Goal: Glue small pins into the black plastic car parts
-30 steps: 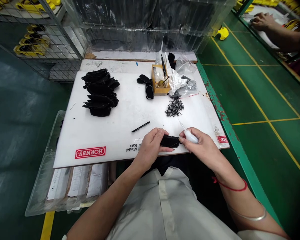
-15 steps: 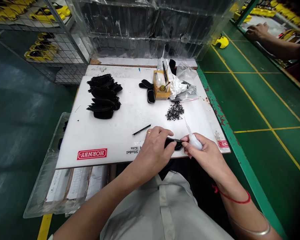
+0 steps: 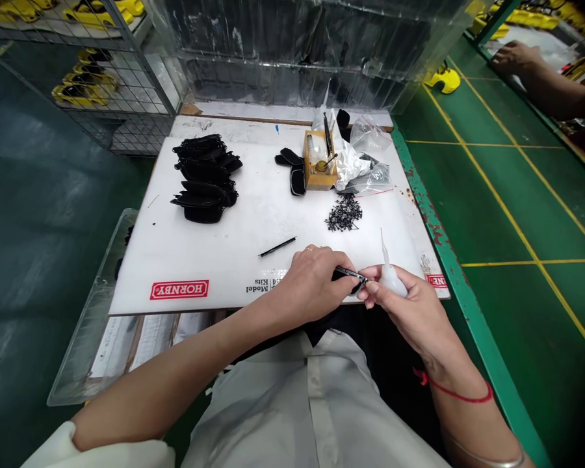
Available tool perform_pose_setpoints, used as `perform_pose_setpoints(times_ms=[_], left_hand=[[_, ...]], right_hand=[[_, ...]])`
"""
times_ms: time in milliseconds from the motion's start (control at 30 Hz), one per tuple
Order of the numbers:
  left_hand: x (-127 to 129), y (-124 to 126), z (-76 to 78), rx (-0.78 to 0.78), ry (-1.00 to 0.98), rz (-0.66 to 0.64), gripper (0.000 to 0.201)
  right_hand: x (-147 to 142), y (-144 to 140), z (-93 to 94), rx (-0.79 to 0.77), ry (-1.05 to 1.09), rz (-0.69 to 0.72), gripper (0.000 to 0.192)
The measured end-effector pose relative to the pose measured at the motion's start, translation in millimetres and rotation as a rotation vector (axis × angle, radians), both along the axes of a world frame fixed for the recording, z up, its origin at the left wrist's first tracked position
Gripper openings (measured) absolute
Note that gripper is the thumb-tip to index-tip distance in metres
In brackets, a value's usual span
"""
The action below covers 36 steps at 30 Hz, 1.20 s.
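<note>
Close to the table's front edge, my left hand [image 3: 319, 279] is closed over a black plastic part [image 3: 353, 281], whose left portion is hidden under the fingers. The part looks smooth, with a thin strip along its upper edge. My right hand [image 3: 409, 299] cradles a white squeeze bottle [image 3: 394, 279], its thin nozzle pointing up. The same hand's thumb and fingertip pinch at the right end of the black part. A slim black rod [image 3: 277, 247] lies on the white board left of the hands. Farther back is a heap of small black pieces [image 3: 344, 213].
Stacked black parts [image 3: 207, 179] occupy the board's left side. A small wooden box [image 3: 320, 170] with tools and a jar stands at the back, beside loose black parts [image 3: 296, 179] and plastic bags [image 3: 370, 166]. A wire rack [image 3: 141, 71] holds yellow car bodies. Another person's arm [image 3: 541, 71] shows at right.
My left hand has shifted right and its fingers have drawn in around the black part, which now appears tilted. The squeeze bottle has moved slightly right. The view has shifted a little.
</note>
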State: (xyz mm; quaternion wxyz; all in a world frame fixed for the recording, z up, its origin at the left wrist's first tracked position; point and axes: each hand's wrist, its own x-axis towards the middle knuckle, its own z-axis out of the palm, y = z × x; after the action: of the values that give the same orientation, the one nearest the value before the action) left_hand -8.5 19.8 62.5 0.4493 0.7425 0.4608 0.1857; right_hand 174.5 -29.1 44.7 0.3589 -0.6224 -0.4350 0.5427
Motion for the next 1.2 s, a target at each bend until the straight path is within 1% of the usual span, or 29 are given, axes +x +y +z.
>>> perform_pose_setpoints(times_ms=[233,467,600,800,1100,1200], left_hand=[[4.4,2.0,-2.0,-0.022,0.001,0.017,0.017],[4.2,1.6,-3.4,-0.033,-0.023,0.039,0.015],[5.0,2.1,-3.2,-0.034,-0.013,0.050,0.015],[6.4,3.3,2.0,-0.065,0.002,0.067,0.014],[7.9,0.0,1.0,-0.101,-0.016,0.137,0.013],[8.8,-0.2,0.6,-0.094,0.005,0.126,0.013]], right_hand=[[0.7,-1.7,-1.2,0.006,0.012,-0.021,0.028],[1.5,-3.5,-5.0,0.024,-0.012,-0.009,0.028],[-0.6,-3.5,-4.1,0.034,-0.022,-0.007,0.026],[-6.5,-3.6,1.5,0.058,-0.090,-0.034,0.025],[-12.6,-5.5,7.8,0.072,-0.284,-0.005,0.019],[-13.6,-4.8,9.2,0.057,-0.266,-0.013,0.019]])
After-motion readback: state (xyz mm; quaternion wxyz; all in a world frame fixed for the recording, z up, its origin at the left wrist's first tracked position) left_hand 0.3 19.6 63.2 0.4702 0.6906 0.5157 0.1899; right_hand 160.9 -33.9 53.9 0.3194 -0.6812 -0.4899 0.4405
